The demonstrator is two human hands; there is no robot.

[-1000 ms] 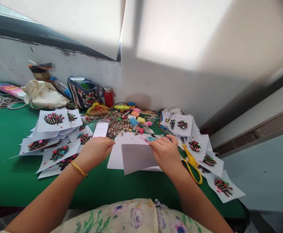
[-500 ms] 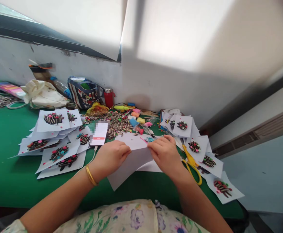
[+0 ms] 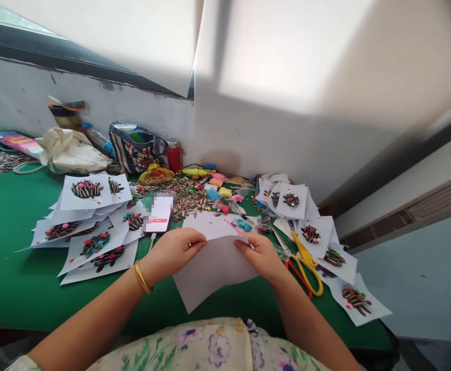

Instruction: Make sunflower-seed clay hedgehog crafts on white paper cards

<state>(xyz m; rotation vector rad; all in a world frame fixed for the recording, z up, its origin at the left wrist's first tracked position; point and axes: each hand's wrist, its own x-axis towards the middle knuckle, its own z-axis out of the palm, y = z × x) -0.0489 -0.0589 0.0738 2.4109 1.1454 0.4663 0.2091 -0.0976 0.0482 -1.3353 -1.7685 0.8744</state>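
Between my two hands hangs a white sheet of paper [image 3: 213,268], tilted, its lower corner over the table's front part. My left hand [image 3: 177,250], with a gold bangle at the wrist, pinches the sheet's upper left edge. At its upper right edge my right hand [image 3: 259,253] pinches it between thumb and fingers. Just behind the sheet lie more white paper [image 3: 198,221], a pink stick [image 3: 231,225] and a blue lump [image 3: 244,225]. Right of my right hand are yellow-handled scissors [image 3: 306,260] and a red handle [image 3: 300,281].
Paper sheets with seed hedgehog pictures [image 3: 94,245] are piled left; more pictures [image 3: 314,234] lie right. A phone [image 3: 159,214] with a cable lies behind my left hand. Loose striped seeds [image 3: 190,196], coloured clay packets [image 3: 213,193], a red flask [image 3: 174,156] and bags [image 3: 132,147] stand farther back.
My right hand has turned and now grips the sheet with the thumb on top. The sheet hangs lower and more open. The blue lump and red handle have come into clearer view.
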